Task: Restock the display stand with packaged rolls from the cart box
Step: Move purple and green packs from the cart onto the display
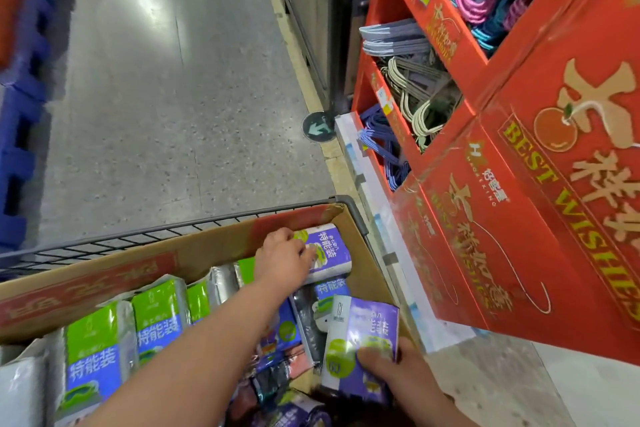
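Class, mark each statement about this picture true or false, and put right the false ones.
1. Hangers lie in the red stand. True.
2. The right hand holds a pack. True.
3. The left hand is in the stand. False: it grips a far pack in the box.
4. The box is empty. False: it holds other packs.

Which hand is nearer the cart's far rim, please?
Left. The left hand grips the far pack below the cart rim; the right hand holds a second pack well back.
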Tool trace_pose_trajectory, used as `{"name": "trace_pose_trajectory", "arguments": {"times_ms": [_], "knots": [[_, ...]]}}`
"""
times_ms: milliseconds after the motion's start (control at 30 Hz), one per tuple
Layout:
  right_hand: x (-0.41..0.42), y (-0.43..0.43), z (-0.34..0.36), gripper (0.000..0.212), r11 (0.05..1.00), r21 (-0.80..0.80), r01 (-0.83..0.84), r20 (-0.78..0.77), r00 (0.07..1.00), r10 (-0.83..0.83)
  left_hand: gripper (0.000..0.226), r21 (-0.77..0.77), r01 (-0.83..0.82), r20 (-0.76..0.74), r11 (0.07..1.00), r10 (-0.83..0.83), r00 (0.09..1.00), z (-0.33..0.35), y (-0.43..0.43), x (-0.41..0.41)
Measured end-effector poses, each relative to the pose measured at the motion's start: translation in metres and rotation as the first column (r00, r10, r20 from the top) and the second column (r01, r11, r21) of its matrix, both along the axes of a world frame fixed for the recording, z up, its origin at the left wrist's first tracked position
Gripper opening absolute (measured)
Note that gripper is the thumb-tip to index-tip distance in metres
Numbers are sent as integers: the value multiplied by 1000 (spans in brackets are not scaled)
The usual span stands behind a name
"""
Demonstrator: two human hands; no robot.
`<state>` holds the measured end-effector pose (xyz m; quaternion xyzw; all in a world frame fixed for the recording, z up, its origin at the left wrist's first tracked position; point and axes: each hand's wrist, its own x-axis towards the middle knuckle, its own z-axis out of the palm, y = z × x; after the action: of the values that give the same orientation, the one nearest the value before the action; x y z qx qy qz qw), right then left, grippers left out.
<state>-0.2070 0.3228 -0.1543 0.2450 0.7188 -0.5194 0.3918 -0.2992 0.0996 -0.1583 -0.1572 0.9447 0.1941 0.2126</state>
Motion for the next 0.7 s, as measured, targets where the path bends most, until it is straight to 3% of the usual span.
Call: {"name": "trace_pose_trajectory", "arguments": {"times_ms": [100,200,300,433,533,600,700], "knots": [[1,7,1,72,999,-11,-32,-14,999,32,49,-217,179,27,960,-177,984,6,7,1],[2,11,-1,78,999,-30,-39,-2,999,39,77,-233,172,129,957,-145,981,8,4,-7],[1,13,2,79,999,-43,-33,28,999,34,74,-183,139,221,973,-97,970,7,5,-12],[1,17,7,61,996,-79,-33,54,998,37,82,6,-77,296,997,72,952,3,13,0],[3,23,6,83,992,-122,-33,92,995,44,83,43,-265,395,963,227,890,2,24,19],[3,28,7,84,991,-131,-16,110,993,31,78,111,-448,440,887,360,823,3,32,36],[1,34,11,55,994,-109,-27,89,995,37,91,254,-699,469,668,547,694,3,45,65]]}}
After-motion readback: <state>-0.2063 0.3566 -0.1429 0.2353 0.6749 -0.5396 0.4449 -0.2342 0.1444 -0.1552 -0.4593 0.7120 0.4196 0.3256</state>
